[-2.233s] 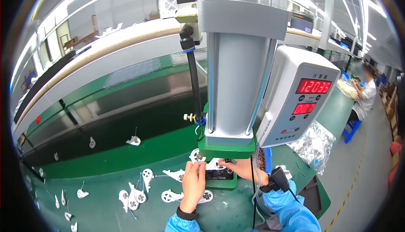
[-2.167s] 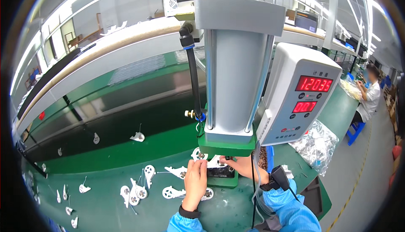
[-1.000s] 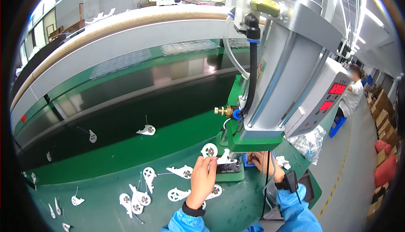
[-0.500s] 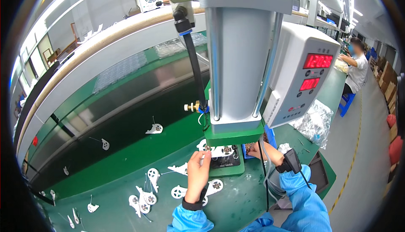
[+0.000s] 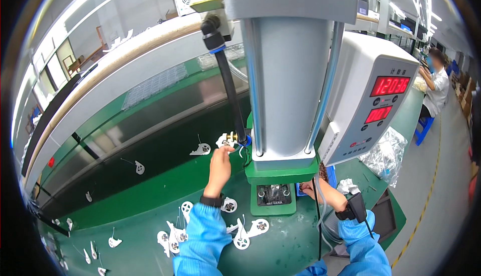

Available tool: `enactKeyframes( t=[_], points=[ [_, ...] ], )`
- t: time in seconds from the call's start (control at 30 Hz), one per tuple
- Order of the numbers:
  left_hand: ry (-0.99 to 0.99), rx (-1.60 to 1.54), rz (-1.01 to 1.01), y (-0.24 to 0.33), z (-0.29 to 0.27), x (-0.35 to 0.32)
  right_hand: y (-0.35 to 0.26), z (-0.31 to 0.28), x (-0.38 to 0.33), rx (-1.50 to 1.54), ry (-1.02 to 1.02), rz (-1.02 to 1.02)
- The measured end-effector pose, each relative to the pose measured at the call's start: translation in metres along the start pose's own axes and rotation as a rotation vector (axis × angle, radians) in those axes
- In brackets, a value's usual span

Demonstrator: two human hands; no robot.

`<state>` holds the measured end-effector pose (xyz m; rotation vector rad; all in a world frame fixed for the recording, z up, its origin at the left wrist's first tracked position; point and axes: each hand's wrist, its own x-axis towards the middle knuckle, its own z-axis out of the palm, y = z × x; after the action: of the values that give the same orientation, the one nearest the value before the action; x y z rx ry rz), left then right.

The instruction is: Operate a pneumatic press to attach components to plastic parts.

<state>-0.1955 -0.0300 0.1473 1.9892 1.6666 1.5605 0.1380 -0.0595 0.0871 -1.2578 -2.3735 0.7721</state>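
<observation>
Reaching now: your left hand (image 5: 219, 163) is stretched up and away from you, fingertips at a small white part (image 5: 224, 140) lying at the near edge of the dark conveyor belt (image 5: 150, 140).
Left hand grip: fingers curled narrow around that part; whether it is pinched or only touched, you cannot tell.
Direction: the part lies straight ahead of your left hand, just left of the press's green base (image 5: 280, 168); a like white piece (image 5: 201, 149) sits just beside it to the left.
Nearer hand: the left, by far; the right is on the other side of the press.
Loose parts: white round pieces with thin tails (image 5: 240, 233) lie scattered on the green table (image 5: 135, 246) near your left forearm.
Press: the grey column (image 5: 288, 75) stands between your hands; the black hose (image 5: 228, 80) drops close beside your left fingertips, so room there is tight.
Fixture: the dark nest (image 5: 273, 195) under the column sits open.
Right hand (image 5: 313, 188): tucked low behind the base at its right edge, mostly hidden; its grip you cannot tell.
Open room: belt to the left is free.
</observation>
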Motion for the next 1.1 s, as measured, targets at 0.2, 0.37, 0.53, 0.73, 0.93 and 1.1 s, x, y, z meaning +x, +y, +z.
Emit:
enactKeyframes(
  t=[0.2,0.37,0.53,0.73,0.93,1.1],
  points=[
    [-0.549,-0.738,-0.588,0.112,-0.049,-0.041,-0.032,-0.022,-0.017,-0.057,0.105,-0.092],
    [-0.710,-0.309,-0.374,0.105,-0.027,-0.050,-0.024,-0.018,-0.019,-0.119,0.124,-0.161],
    [-0.675,-0.196,-0.361,0.121,-0.027,-0.050,-0.030,-0.016,-0.020,-0.052,0.177,-0.205],
    [-0.594,-0.260,-0.302,0.108,-0.022,-0.051,-0.035,-0.021,-0.024,0.004,0.137,-0.165],
    [-0.554,-0.265,-0.126,0.105,-0.013,-0.044,-0.037,-0.024,-0.023,0.027,0.160,-0.133],
    [-0.583,-0.121,-0.128,0.106,-0.017,-0.049,-0.035,-0.026,-0.021,0.140,0.138,-0.141]
  ],
)
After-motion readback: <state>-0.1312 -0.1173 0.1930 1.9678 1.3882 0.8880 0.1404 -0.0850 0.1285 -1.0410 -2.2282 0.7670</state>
